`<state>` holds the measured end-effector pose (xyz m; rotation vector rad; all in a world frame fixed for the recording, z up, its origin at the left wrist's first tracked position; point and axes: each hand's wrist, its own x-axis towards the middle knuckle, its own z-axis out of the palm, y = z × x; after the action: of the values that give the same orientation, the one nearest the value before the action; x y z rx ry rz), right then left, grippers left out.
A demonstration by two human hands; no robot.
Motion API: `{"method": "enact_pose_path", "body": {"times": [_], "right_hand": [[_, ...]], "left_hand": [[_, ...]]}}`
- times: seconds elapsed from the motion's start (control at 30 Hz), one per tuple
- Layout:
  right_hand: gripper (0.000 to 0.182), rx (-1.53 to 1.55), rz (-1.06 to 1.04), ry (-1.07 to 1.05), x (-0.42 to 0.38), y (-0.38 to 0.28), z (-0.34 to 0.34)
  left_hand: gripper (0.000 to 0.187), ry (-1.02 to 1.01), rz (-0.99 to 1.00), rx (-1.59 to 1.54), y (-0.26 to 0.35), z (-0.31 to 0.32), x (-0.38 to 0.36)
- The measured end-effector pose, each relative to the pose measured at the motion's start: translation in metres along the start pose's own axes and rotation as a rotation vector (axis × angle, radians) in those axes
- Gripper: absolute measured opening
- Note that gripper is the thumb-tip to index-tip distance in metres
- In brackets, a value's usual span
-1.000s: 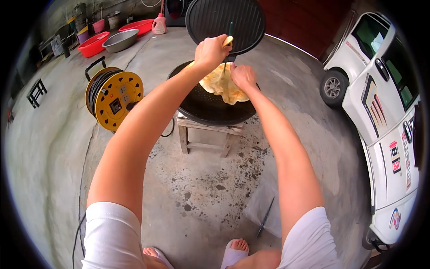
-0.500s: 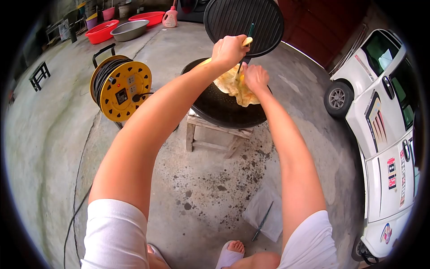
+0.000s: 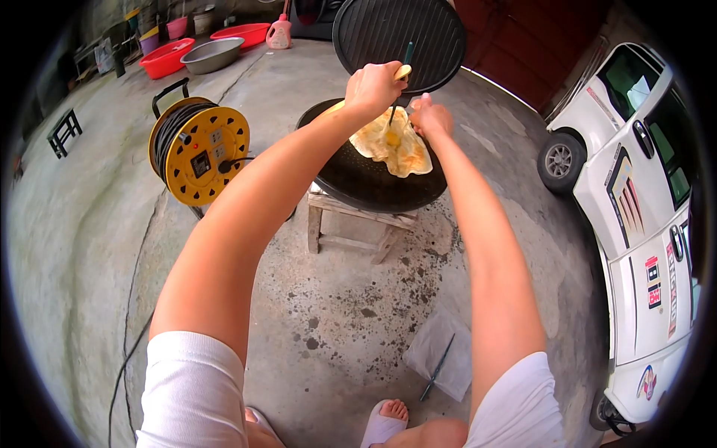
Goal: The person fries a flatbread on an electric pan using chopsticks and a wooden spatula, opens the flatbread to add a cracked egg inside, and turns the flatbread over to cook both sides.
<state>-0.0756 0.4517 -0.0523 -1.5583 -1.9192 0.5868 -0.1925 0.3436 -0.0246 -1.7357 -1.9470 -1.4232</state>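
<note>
A pale, wavy-edged flatbread (image 3: 411, 158) lies in a round black pan (image 3: 358, 185), with yellow egg (image 3: 393, 139) showing on it. My left hand (image 3: 373, 91), above the pan, is closed on a yellow round-ended thing (image 3: 403, 72), mostly hidden behind my hand and forearm. A thin green-topped stick (image 3: 409, 52) rises beside that hand, and its dark lower end points down at the egg. My right hand (image 3: 433, 117) is closed at the flatbread's upper right edge, its fingertips partly hidden. The pan's ridged black lid (image 3: 399, 37) stands raised behind.
A worn wooden stool (image 3: 358, 216) supports the pan. At left are a yellow cable reel (image 3: 207, 157) and a small dark stool (image 3: 65, 133). Basins (image 3: 213, 56) sit at the back. A white vehicle (image 3: 635, 194) stands at right. A plastic bag (image 3: 448, 351) with a thin dark stick (image 3: 438, 367) lies near my feet.
My right hand has moved slightly up and right, off the middle of the flatbread, uncovering more of it and the egg. The left hand stays above the pan, still closed.
</note>
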Motion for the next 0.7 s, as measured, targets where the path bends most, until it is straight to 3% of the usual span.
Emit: {"method": "enact_pose_path", "body": {"times": [0.1,0.2,0.33,0.4,0.53,0.63,0.7], "right_hand": [[0.052,0.577,0.093,-0.119,-0.001,0.025,-0.002],[0.053,1.271,0.059,-0.261,0.002,0.044,-0.005],[0.055,1.547,-0.074,-0.152,-0.021,0.036,-0.064],[0.053,1.515,-0.186,-0.223,-0.028,0.054,-0.109],[0.055,1.131,-0.22,-0.105,-0.108,0.134,-0.197],[0.056,0.802,0.11,-0.091,-0.189,0.248,-0.203],[0.057,0.547,0.364,-0.153,-0.254,0.35,-0.189]], "left_hand": [[0.013,-0.008,-0.003,0.0,0.004,-0.002,-0.001],[0.011,-0.028,-0.019,-0.01,0.008,-0.005,-0.005],[0.01,-0.048,-0.059,-0.069,0.014,-0.006,-0.01],[0.01,-0.029,-0.043,-0.105,0.01,-0.003,-0.013],[0.015,0.019,0.107,-0.214,-0.012,0.009,-0.014],[0.018,-0.034,0.225,-0.025,-0.025,0.009,-0.013],[0.022,-0.049,0.324,-0.079,-0.053,0.017,0.0]]}}
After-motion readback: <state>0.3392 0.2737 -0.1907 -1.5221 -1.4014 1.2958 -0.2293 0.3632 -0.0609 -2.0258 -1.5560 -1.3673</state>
